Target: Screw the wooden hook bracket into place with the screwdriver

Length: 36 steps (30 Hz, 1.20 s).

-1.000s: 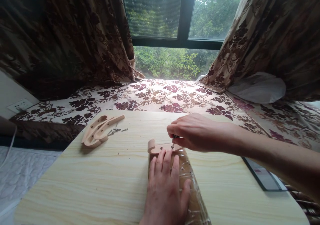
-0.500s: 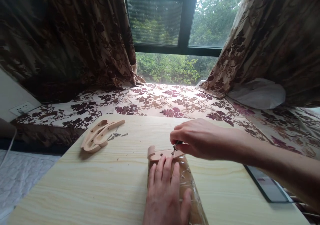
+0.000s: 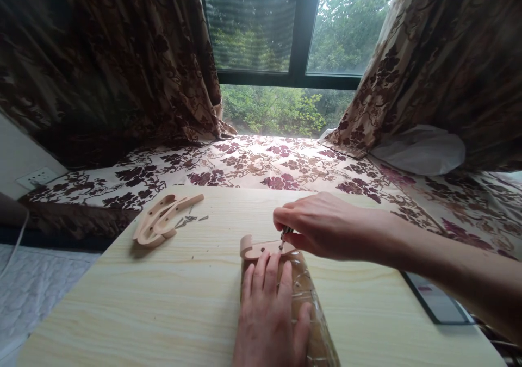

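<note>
My left hand [image 3: 267,315] lies flat, fingers spread, on a brown box [image 3: 316,329] wrapped in clear tape. Its fingertips touch a curved pale wooden piece [image 3: 267,247] at the box's far end. From the right, my right hand [image 3: 308,223] is closed around a small dark screwdriver [image 3: 286,231], mostly hidden by the fingers. The tool's tip points down at a hole or screw in the wooden piece, just beyond my left fingertips; which of the two is too small to tell.
More curved wooden pieces [image 3: 163,223] lie at the table's far left, beside several loose screws [image 3: 187,221]. A dark-edged flat device [image 3: 438,299] rests at the right, partly under my right forearm. Beyond the wooden table [image 3: 142,302] is a flowered cloth [image 3: 281,163] below the window.
My right hand and the screwdriver have shifted slightly left, and the tool stands a little more upright. My left hand stays on the box, almost unmoved.
</note>
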Tool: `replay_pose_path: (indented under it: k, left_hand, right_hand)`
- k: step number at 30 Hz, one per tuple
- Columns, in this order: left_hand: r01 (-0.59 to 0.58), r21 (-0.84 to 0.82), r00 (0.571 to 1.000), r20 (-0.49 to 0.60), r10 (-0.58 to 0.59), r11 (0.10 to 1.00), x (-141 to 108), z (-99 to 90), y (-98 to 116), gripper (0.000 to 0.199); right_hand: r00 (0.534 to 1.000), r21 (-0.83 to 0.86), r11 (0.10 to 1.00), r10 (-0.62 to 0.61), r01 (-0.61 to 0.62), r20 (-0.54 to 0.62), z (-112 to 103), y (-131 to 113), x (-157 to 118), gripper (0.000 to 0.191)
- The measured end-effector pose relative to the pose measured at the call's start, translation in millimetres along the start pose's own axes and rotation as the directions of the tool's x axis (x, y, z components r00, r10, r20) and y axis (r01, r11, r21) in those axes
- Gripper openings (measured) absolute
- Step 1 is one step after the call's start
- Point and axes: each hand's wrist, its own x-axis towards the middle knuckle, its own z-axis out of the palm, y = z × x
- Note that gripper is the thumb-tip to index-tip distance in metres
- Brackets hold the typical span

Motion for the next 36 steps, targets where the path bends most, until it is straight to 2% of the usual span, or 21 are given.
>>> replay_pose_path:
  k: [4, 10, 14, 17, 22, 25, 32, 36]
  left_hand:
    - [-0.012, 0.010, 1.000, -0.009, 0.012, 1.000, 0.3, 1.7, -1.5, 0.055]
    - [-0.037, 0.043, 0.999, -0.025, 0.039, 0.998, -0.9, 2.6, -2.7, 0.055]
    - [-0.032, 0.052, 0.999, -0.014, 0.033, 0.998, -0.6, 1.2, -1.8, 0.055]
    - [-0.031, 0.055, 0.999, -0.016, 0.032, 0.998, -0.9, 1.2, -1.9, 0.054]
    - [-0.026, 0.050, 0.999, -0.039, 0.028, 0.998, -1.3, 2.1, -2.5, 0.055]
    - [-0.027, 0.041, 0.999, -0.029, 0.028, 0.999, -0.6, 0.9, -2.1, 0.056]
    - [-0.029, 0.043, 0.999, -0.031, 0.030, 0.999, 0.1, 0.0, -1.8, 0.056]
    - [-0.038, 0.049, 0.999, -0.032, 0.040, 0.998, -1.1, 2.7, -3.6, 0.058]
  right_hand:
    - [0.999, 0.006, 1.000, -0.027, 0.027, -0.027, 6.6, 2.6, 0.3, 0.015]
    - [0.989, -0.011, 0.991, 0.135, -0.135, -0.060, 10.1, 7.4, 6.6, 0.016]
    - [0.999, 0.027, 0.999, 0.031, -0.030, -0.037, 0.5, 8.4, 1.0, 0.008]
    - [0.999, 0.026, 0.999, -0.024, 0.025, -0.047, 1.5, 8.1, -1.1, 0.012]
    - [0.997, 0.004, 1.000, 0.031, -0.031, -0.074, 12.5, 7.5, 6.6, 0.016]
    - [0.994, -0.012, 0.996, 0.086, -0.087, -0.069, 11.1, 7.8, 10.4, 0.017]
    - [0.995, 0.047, 0.999, -0.018, 0.022, -0.101, 7.8, 8.4, 6.9, 0.016]
    - [0.989, 0.044, 0.997, 0.065, -0.060, -0.135, 21.7, 12.5, 10.1, 0.019]
